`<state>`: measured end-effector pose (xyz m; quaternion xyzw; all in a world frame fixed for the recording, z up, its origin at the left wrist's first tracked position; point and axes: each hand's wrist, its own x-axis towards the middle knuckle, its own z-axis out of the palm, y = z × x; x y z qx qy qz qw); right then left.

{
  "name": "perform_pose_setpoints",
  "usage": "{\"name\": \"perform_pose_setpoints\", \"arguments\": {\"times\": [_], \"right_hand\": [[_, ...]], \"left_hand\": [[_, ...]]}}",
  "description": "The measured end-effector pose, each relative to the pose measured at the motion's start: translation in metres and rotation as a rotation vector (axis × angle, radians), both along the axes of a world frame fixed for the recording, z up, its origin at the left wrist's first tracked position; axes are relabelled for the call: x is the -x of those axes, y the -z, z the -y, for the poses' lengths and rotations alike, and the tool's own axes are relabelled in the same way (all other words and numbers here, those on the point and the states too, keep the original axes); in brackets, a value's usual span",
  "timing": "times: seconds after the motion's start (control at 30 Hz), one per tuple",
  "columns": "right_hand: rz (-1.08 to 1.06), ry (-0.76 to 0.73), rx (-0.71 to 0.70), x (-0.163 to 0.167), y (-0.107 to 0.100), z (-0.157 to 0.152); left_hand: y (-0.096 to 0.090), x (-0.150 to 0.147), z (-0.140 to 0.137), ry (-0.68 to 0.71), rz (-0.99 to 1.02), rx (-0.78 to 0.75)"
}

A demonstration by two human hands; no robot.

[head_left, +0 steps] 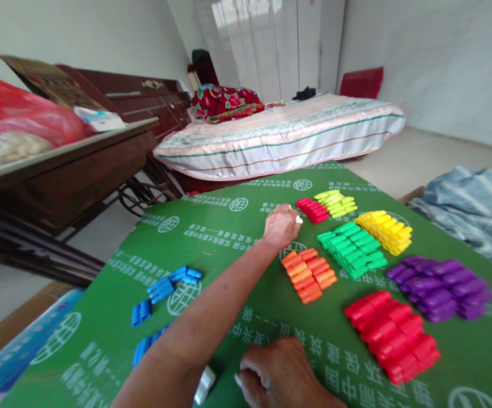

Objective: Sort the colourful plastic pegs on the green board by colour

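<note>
My left hand [282, 224] reaches far across the green board, its fingers closed on a white plastic piece [299, 219], beside a small stack of dark pink pieces [313, 210]. Near the front, my right hand [278, 371] is curled closed; whatever may be inside is hidden. Stacks of tube-shaped plastic pieces lie to the right: orange [308, 275], green [352, 248], lime [335, 203], yellow [384, 231], purple [441, 286] and red [393, 334]. Loose blue pieces [161, 290] lie at the left, some partly behind my left forearm. Another white piece [204, 385] shows beside that forearm.
The green printed board [220, 238] serves as the work surface. Beyond it stands a bed [280, 139]. A side table [114, 136] with a red plastic bag [29, 107] is at the left. Blue-grey cloth [475, 209] lies off the board's right edge.
</note>
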<state>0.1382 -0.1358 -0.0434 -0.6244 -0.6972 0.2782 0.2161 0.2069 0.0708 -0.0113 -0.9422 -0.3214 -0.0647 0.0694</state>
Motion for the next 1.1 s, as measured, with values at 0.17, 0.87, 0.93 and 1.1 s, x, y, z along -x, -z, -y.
{"name": "perform_pose_setpoints", "arguments": {"times": [0.17,0.87,0.93,1.1], "right_hand": [[-0.011,0.007,-0.012,0.0,0.0,0.002],[-0.016,0.011,-0.066,-0.003,0.002,0.0],[-0.023,0.028,-0.082,-0.003,0.003,0.001],[-0.054,0.038,-0.114,-0.006,0.002,0.006]], "left_hand": [[-0.002,0.002,0.001,-0.012,0.004,0.006],[-0.071,0.204,0.06,-0.102,-0.461,0.672],[-0.079,0.218,0.077,-0.123,-0.468,0.711],[-0.081,0.234,0.104,-0.126,-0.416,0.7]]}}
